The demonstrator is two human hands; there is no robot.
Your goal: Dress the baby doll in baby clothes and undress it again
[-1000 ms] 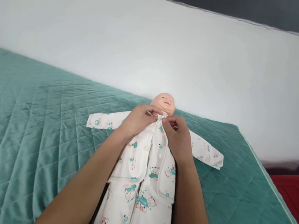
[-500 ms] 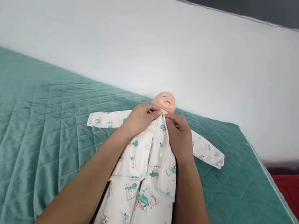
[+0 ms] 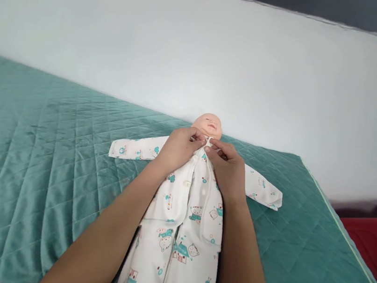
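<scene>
A baby doll (image 3: pixel 208 124) lies on its back on a teal quilted bed (image 3: pixel 30 160), its head toward the white wall. It wears a white printed romper (image 3: pixel 183 226) with both sleeves spread out sideways. My left hand (image 3: pixel 177 148) pinches the left edge of the romper's collar just under the doll's chin. My right hand (image 3: pixel 226 168) pinches the right collar edge against it, fingers closed. The two hands meet at the top of the front placket. My forearms cover parts of the romper's sides.
A white wall (image 3: pixel 201 58) rises right behind the bed. The bed's right edge (image 3: pixel 336 220) runs diagonally, with a red object (image 3: pixel 374 249) on the floor beyond it.
Both hands have stayed at the collar, with the fingers shifting slightly up and closer together under the chin. The view has tilted a little.
</scene>
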